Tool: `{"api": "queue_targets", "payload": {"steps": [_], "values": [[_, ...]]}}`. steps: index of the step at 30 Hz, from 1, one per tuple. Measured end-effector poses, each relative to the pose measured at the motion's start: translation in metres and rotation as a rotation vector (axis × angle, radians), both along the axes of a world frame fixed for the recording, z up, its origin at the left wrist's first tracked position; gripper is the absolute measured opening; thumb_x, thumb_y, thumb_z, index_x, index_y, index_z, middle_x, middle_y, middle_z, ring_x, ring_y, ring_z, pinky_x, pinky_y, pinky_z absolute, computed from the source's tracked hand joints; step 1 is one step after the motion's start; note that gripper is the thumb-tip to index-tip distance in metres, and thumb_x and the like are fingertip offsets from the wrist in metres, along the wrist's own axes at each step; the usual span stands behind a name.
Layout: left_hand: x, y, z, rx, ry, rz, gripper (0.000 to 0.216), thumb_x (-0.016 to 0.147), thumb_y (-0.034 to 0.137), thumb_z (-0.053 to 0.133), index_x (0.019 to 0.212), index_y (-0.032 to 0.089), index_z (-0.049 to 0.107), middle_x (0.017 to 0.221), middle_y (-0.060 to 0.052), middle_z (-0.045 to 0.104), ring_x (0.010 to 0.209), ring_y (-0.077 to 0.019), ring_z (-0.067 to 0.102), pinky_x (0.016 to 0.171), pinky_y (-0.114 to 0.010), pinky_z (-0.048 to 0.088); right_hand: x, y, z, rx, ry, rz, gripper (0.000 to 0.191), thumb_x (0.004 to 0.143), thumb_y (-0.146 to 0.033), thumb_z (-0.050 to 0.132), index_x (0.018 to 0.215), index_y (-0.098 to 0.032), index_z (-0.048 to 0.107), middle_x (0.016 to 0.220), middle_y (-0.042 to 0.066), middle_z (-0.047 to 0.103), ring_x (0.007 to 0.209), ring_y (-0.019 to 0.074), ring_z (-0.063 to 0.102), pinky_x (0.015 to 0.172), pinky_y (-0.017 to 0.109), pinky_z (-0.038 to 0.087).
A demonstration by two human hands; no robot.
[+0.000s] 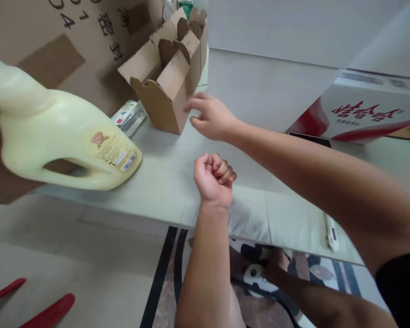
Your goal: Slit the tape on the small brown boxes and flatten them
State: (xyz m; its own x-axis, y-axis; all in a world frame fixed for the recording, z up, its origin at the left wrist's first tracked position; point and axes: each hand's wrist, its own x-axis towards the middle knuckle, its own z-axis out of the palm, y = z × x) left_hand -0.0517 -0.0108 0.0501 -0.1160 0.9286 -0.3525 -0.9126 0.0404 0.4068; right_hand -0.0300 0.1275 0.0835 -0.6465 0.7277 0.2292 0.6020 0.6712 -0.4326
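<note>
My right hand [210,117] reaches across a pale grey table [164,182]. Its fingers are stretched out and apart, right beside the nearest of several small open brown cardboard boxes [169,86], and it holds nothing. My left hand [213,178] is curled into a tight fist over the table's front part, and nothing shows in it. A pale yellow handled bottle [71,146] with a small label lies on its side at the left, away from both hands.
A large printed cardboard box [89,41] stands at the back left, with a plastic-wrapped packet [128,117] in front of it. A white carton with red print [365,114] sits at the right. A slim white device [331,232] lies near the front edge. Red objects [48,312] lie on the floor.
</note>
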Motion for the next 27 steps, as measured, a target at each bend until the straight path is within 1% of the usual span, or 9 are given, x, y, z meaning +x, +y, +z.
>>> {"api": "queue_targets", "payload": {"steps": [3,4,9,11,14,18,20,24,27], "values": [[-0.007,0.003,-0.002,0.004,0.017,0.033,0.045,0.096,0.028,0.030,0.053,0.019,0.025,0.054,0.006,0.006,0.040,-0.0070,0.011,0.041,-0.021,0.018,-0.056,0.010,0.008,0.051,-0.082,0.051,0.047,0.095,-0.020,0.048,0.142,-0.022,0.056,0.173,0.001,0.024,0.141,0.0246,0.054,0.115,0.042,0.051],[-0.007,0.004,-0.003,0.011,0.027,0.039,0.045,0.097,0.028,0.030,0.053,0.019,0.025,0.054,0.006,0.007,0.040,-0.0071,0.012,0.041,-0.021,0.019,-0.068,0.013,0.009,0.055,-0.118,0.032,0.049,0.095,-0.022,0.048,0.143,-0.025,0.053,0.174,-0.003,0.021,0.139,0.0262,0.055,0.113,0.045,0.053],[-0.004,0.003,-0.003,0.024,0.110,0.041,0.044,0.097,0.027,0.030,0.054,0.019,0.031,0.053,0.006,0.011,0.042,-0.0073,0.014,0.044,-0.021,0.025,-0.071,0.014,0.001,0.109,-0.135,0.036,0.040,0.099,-0.017,0.036,0.131,-0.016,0.060,0.154,-0.003,0.051,0.138,0.0226,0.055,0.118,0.036,0.045],[-0.007,-0.002,0.002,-0.027,0.167,0.137,0.038,0.095,0.027,0.034,0.058,0.019,0.035,0.055,0.005,0.016,0.043,-0.0078,0.018,0.047,-0.021,0.029,-0.048,0.006,-0.008,0.124,-0.039,0.013,0.037,0.099,-0.015,0.038,0.129,-0.014,0.060,0.149,0.001,0.056,0.135,0.0212,0.056,0.116,0.032,0.046],[-0.020,-0.013,0.016,-0.122,0.277,0.460,0.022,0.087,0.023,0.040,0.065,0.020,0.038,0.061,0.004,0.024,0.050,-0.0096,0.028,0.055,-0.022,0.036,0.008,-0.020,-0.024,0.115,0.174,-0.068,0.031,0.096,-0.013,0.046,0.122,-0.016,0.062,0.136,0.008,0.065,0.116,0.0190,0.066,0.101,0.031,0.055],[-0.035,-0.024,0.027,0.033,0.451,0.920,0.009,0.074,0.020,0.045,0.067,0.021,0.038,0.067,0.003,0.027,0.057,-0.0116,0.033,0.062,-0.026,0.036,0.097,-0.082,-0.035,0.178,0.450,-0.073,0.024,0.086,-0.008,0.051,0.101,-0.019,0.065,0.116,0.007,0.073,0.080,0.0136,0.069,0.074,0.029,0.060],[-0.035,-0.024,0.026,0.088,0.514,1.031,0.004,0.072,0.018,0.045,0.071,0.020,0.042,0.073,0.001,0.039,0.064,-0.0122,0.042,0.065,-0.028,0.034,0.141,-0.121,-0.033,0.217,0.532,-0.083,0.023,0.082,-0.005,0.051,0.093,-0.021,0.064,0.105,0.005,0.074,0.083,0.0150,0.071,0.063,0.026,0.058],[-0.018,-0.015,0.012,0.071,0.559,0.784,0.011,0.086,0.024,0.043,0.086,0.022,0.055,0.108,-0.004,0.066,0.098,-0.0186,0.061,0.084,-0.035,0.043,0.214,-0.196,-0.032,0.326,0.514,-0.158,0.024,0.079,0.001,0.055,0.082,-0.020,0.065,0.096,0.004,0.075,0.082,0.0159,0.075,0.068,0.028,0.062],[0.003,-0.004,0.001,0.166,0.612,0.458,0.026,0.088,0.039,0.040,0.090,0.022,0.060,0.107,-0.009,0.070,0.105,-0.0243,0.065,0.093,-0.039,0.050,0.245,-0.231,-0.041,0.398,0.531,-0.258,0.027,0.077,0.004,0.055,0.083,-0.020,0.067,0.096,0.005,0.076,0.082,0.0157,0.075,0.068,0.026,0.062]]}}
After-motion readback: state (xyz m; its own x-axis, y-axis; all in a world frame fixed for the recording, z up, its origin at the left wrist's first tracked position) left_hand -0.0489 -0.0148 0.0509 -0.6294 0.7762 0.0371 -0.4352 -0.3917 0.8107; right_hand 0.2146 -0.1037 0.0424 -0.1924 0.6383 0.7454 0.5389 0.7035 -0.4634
